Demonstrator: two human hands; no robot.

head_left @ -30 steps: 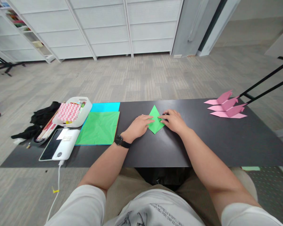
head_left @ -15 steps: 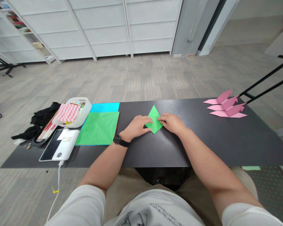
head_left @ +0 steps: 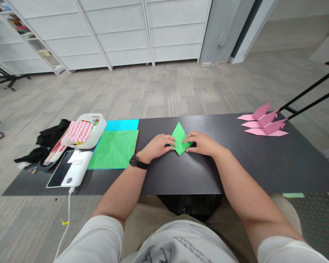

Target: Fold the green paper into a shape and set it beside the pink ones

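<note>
A small green origami paper [head_left: 180, 140], folded into a diamond, lies on the dark table in front of me. At its left corner the thumb and fingers of my left hand [head_left: 161, 146] close on the edge; a black watch is on that wrist. My right hand [head_left: 201, 143] pinches the right corner, its index finger lying over the paper and the thumb near the lower right edge. The top and bottom points of the diamond show between my hands, while the side corners are partly covered by fingers.
Left of my hands lies a stack of green square paper [head_left: 113, 149] with blue sheets [head_left: 123, 125] under it. Beyond are a white basket [head_left: 97, 135], a white device with a cable [head_left: 76, 170] and black cloth [head_left: 53, 133]. Several pink folded paper birds [head_left: 265, 126] stand at the right.
My left fingers have drawn back left from the paper's middle to its corner. The right hand has shifted slightly right, its thumb now showing lower. The paper has hardly moved.
</note>
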